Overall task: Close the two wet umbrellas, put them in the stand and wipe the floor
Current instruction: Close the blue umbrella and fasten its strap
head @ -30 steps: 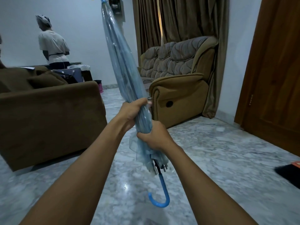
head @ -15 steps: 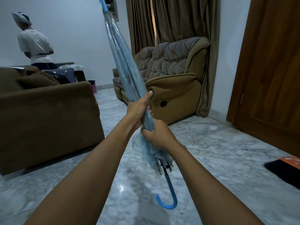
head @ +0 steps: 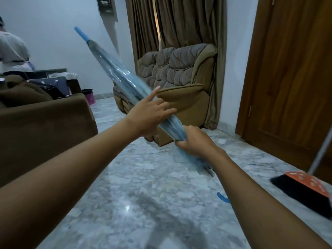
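Note:
A folded clear-blue umbrella slants across the middle of the view, its blue tip up at the left and its curved blue handle low behind my right forearm. My right hand grips the bunched canopy near its lower end. My left hand lies against the canopy just above, fingers straight and spread. No second umbrella and no stand are in view.
A brown sofa stands at the left and a tan recliner by the curtains ahead. A wooden door fills the right. A broom with an orange head rests on the marble floor at the right. A person stands far left.
The umbrella has tilted from nearly upright to a slant, tip leaning left. My left hand has let go of the canopy and now lies on it with straight fingers. The view swung right.

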Tool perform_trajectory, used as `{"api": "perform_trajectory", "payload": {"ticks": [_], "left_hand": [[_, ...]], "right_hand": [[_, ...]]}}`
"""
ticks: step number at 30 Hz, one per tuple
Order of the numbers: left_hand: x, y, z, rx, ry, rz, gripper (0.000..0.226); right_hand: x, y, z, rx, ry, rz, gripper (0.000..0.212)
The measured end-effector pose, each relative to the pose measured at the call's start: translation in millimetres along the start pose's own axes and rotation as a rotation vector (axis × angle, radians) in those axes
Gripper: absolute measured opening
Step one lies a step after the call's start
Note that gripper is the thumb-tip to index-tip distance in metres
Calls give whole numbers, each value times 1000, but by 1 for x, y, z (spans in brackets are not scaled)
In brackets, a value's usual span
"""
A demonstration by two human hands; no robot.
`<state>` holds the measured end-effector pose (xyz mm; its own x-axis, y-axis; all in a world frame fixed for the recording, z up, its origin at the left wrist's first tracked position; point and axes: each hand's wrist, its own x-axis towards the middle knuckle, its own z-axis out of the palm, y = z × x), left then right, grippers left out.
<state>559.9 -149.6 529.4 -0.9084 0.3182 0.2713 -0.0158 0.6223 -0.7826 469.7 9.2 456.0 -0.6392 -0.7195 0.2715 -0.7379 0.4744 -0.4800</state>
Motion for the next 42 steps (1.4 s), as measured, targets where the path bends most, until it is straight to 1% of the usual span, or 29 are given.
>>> {"api": "perform_trajectory", "payload": {"ticks": [1,2,5,7,9,13,14,15,17,18,19,20,22,23,24,25,26,28,29,30,32,33,34,35,36,37,40,42], "left_hand": [[14,-7,-13,-36,-33,-5,58],[29,-16,-26,-69,-88,-13,52],[61,-51,-63,-212,-249,-5,53],[77,-80,-88,-314,-331,-4,45],[91,-109,-116,-340,-369,5,36],[117,-154,-165,-403,-382,-3,33],[124,-163,-176,-431,-390,-17,33],[130,-171,-186,-455,-390,-30,33],[145,-186,-206,-512,-368,-76,31],[152,-191,-216,-548,-354,-115,30],[160,-196,-224,-587,-343,-163,29],[169,-200,-233,-628,-341,-214,30],[184,-206,-247,-704,-346,-309,34],[192,-208,-255,-741,-343,-350,36],[200,-209,-263,-784,-344,-380,37],[207,-209,-270,-830,-339,-400,37],[214,-208,-277,-880,-332,-412,35],[224,-204,-290,-980,-305,-428,30],[228,-201,-295,-1027,-291,-435,27],[231,-200,-299,-1073,-277,-446,26],[237,-200,-307,-1196,-252,-482,22],[239,-200,-309,-1280,-240,-503,16],[242,-200,-310,-1378,-226,-520,8],[244,-199,-311,-1475,-205,-524,4],[246,-198,-312,-1560,-188,-520,8],[248,-197,-312,-1632,-181,-507,8],[256,-192,-313,-1778,-162,-462,10],[260,-190,-314,-1853,-172,-440,15]], "right_hand": [[1,-4,-14,-40,-20,-7,32],[3,-9,-31,-81,-37,-12,32],[16,-28,-91,-179,-55,-35,34],[29,-40,-134,-259,-46,-72,32],[40,-52,-175,-321,-42,-89,32],[52,-78,-249,-405,-18,-72,33],[52,-84,-267,-432,19,-76,37],[51,-89,-283,-471,85,-82,46],[44,-97,-319,-549,249,-48,72],[38,-101,-337,-562,341,-18,82],[32,-104,-353,-555,444,1,85],[24,-107,-367,-528,561,-2,78],[9,-115,-386,-402,800,-32,47],[3,-119,-395,-279,861,-7,31],[-1,-122,-403,-106,848,60,22],[-2,-126,-411,111,768,170,23],[1,-127,-418,350,651,301,29],[12,-128,-435,799,424,515,48],[17,-128,-443,952,366,569,58],[22,-126,-449,1059,351,587,61],[26,-123,-461,1164,369,538,45],[26,-122,-465,1187,373,506,38],[24,-120,-468,1208,371,479,34],[22,-119,-469,1217,379,455,34],[23,-116,-469,1214,409,438,38],[24,-114,-469,1193,455,432,46],[30,-114,-470,1122,582,526,91],[31,-116,-471,1144,630,593,109]]}}
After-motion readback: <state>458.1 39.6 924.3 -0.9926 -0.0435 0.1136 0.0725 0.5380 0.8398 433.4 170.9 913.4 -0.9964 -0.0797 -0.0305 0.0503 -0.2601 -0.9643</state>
